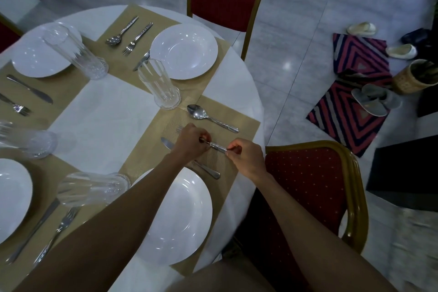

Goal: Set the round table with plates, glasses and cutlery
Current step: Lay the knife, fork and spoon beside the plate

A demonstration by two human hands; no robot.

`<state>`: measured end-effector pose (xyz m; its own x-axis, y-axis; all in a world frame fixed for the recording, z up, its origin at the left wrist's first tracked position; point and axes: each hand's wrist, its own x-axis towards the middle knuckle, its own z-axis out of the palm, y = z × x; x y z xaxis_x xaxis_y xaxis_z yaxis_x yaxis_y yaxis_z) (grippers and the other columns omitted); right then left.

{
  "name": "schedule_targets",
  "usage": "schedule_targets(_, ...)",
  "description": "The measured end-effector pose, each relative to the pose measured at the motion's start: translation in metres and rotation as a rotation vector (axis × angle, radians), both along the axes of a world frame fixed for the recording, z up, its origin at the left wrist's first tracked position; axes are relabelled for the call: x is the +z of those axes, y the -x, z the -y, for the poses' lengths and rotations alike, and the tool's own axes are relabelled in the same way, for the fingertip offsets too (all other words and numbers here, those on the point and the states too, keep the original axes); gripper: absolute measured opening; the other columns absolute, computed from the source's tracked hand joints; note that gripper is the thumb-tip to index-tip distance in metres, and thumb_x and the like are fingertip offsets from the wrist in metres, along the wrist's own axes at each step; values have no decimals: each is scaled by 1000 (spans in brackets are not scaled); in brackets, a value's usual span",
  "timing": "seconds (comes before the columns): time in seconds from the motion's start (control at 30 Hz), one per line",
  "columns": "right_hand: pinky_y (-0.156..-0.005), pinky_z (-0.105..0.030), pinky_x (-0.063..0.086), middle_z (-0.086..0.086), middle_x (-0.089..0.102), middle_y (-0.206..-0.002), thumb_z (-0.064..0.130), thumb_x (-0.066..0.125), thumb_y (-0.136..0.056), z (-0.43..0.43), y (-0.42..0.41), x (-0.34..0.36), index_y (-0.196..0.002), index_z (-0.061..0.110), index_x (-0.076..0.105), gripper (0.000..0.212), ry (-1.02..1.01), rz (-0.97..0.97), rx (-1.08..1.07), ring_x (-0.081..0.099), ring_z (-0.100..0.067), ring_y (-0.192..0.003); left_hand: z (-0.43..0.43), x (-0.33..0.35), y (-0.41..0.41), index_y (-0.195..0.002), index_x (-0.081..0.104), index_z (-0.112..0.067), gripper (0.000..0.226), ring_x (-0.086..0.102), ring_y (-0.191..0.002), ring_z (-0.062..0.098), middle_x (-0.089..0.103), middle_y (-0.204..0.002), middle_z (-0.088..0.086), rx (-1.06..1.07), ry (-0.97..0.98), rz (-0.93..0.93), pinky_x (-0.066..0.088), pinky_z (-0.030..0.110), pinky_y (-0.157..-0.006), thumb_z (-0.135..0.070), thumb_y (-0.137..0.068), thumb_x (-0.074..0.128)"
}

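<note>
Currently, both hands are holding the slim, patterned stainless-steel fork (216, 147) just beyond the nearest round white ceramic plate (180, 218). The left hand (193, 141) is pinching its neck and the right hand (246, 156) is pinching its handle end. Being light, rigid and slick, the fork is probably best gripped by the handle. Showing around that plate: four plates, four tall clear glasses (158, 85), four forks, four steel knives (206, 169), two steel spoons (208, 116).

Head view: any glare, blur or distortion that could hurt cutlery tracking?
Head view: dim, even light; small glare spots on the near plate; wide-angle warp makes the glass lean outward; floor at lower right is smeared; the fork pinched between left hand and right hand reads clearly.
</note>
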<state>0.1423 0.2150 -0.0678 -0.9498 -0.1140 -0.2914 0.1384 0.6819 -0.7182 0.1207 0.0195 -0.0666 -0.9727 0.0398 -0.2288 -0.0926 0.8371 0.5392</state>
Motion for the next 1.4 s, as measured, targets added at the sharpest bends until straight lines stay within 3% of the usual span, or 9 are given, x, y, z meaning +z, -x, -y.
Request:
schedule_targets(0.3,-70,-18,48,15,64,-74,23,77,-79,0,2,0,-83,26,72,7,7,27,-52,61,-2,-72,-4,-2,-1,-90,77,-19,21,43,-87,10,67,-87,6,28,-12,-22,35,25,-71,-16,-70,81)
schedule_targets(0.4,-74,-20,52,12,69,-81,24,77,-80,-2,3,-1,-87,22,72,9,54,33,-78,63,-2,-75,-6,8,-7,-97,77,-15,30,44,-87,12,59,-94,7,61,-55,-56,44,30,-75,-11,-68,83)
schedule_targets(0.5,-73,-20,51,9,71,-87,25,77,-81,-9,1,0,-91,20,72,12,120,38,-129,64,-2,-78,-1,23,-16,-105,75,-12,37,49,-86,16,52,-97,8,93,-82,-113,38,25,-75,-8,-69,83)
schedule_targets(0.73,-76,-14,50,6,74,-85,16,77,-80,2,-39,2,-89,17,77,10,146,83,76,67,-6,-79,35,37,-35,-94,77,-15,16,55,-84,15,53,-93,2,-79,51,83,51,31,-80,-12,-78,78)
schedule_targets(0.83,-79,-21,53,6,74,-89,18,76,-81,11,-51,-1,-95,18,76,14,45,85,175,66,-7,-82,37,39,-34,-90,77,-16,19,57,-83,18,52,-90,2,-112,94,160,52,33,-81,-9,-73,80)
schedule_targets(1.0,-76,-25,55,6,74,-87,19,75,-81,19,-50,0,-92,20,77,11,-47,51,139,67,-9,-80,36,34,-35,-87,77,-13,18,58,-84,18,54,-89,3,-87,72,201,51,34,-82,-8,-70,82)
schedule_targets(1.13,-76,-25,55,6,75,-88,22,75,-82,20,-46,0,-93,20,77,11,-53,57,132,68,-9,-81,38,31,-36,-86,77,-12,16,52,-85,11,56,-85,-1,-62,62,185,37,39,-100,-9,-71,82)
schedule_targets(1.4,-77,-24,55,5,75,-87,21,75,-83,17,-48,-1,-93,18,77,10,-30,48,129,66,-7,-79,37,32,-40,-93,76,-11,15,55,-95,17,55,-96,4,-53,62,180,21,24,-85,-10,-78,77)
